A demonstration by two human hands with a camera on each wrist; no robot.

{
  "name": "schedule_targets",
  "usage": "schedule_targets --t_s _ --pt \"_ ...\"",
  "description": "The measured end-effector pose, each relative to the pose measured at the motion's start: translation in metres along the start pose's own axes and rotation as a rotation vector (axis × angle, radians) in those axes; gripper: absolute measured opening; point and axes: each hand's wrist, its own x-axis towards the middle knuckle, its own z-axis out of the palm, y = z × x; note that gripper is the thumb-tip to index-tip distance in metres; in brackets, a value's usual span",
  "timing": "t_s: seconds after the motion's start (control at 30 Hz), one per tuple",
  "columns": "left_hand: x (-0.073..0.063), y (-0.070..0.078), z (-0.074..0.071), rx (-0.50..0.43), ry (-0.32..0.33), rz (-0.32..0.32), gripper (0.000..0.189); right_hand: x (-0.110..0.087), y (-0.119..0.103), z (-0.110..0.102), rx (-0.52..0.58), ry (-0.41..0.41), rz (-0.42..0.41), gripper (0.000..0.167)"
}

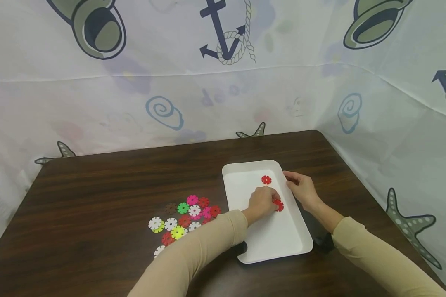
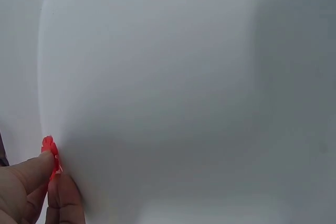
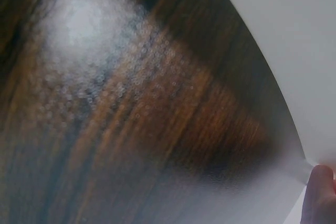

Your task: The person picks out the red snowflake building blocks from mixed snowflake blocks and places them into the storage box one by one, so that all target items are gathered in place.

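A white tray (image 1: 278, 243) lies on the dark table. Over its right half, my left hand (image 1: 261, 203) pinches a red flower-shaped disc (image 1: 279, 205) between thumb and fingers. The same red disc (image 2: 51, 153) stands on edge in the left wrist view, close to the tray's side. Another red disc (image 1: 266, 180) lies flat in the tray's far part. At the tray's right rim, my right hand (image 1: 304, 190) grips the edge near the far corner. Only a fingertip (image 3: 320, 182) of it shows at the rim in the right wrist view.
Left of the tray is a loose, partly overlapping spread of notched discs in white, green (image 1: 183, 208), yellow (image 1: 178, 232), pink (image 1: 192, 200), red and brown. My left forearm covers some of them. A patterned white cloth (image 1: 208, 95) hangs behind the table and along its right side.
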Motion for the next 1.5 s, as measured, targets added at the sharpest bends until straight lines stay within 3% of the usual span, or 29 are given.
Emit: schedule_targets --t_s 0.5,0.83,1.07,1.3,1.5 --pt "-0.004 -0.002 -0.003 -0.055 0.004 -0.034 0.015 -0.001 -0.002 0.004 0.003 -0.004 0.011 0.037" --pt "-0.009 0.001 -0.019 -0.262 -0.016 -0.056 0.022 -0.003 0.003 0.005 -0.019 0.004 0.038 0.038" --pt "-0.025 0.001 -0.036 -0.416 -0.032 -0.025 0.027 -0.003 0.004 0.005 -0.033 0.009 0.032 0.038" --pt "-0.045 -0.011 -0.053 -0.617 -0.024 -0.008 0.029 -0.004 0.004 0.004 -0.027 0.010 0.036 0.039" --pt "-0.066 -0.027 -0.075 -0.676 -0.005 -0.037 0.031 -0.003 0.001 0.003 -0.021 0.010 0.033 0.041"
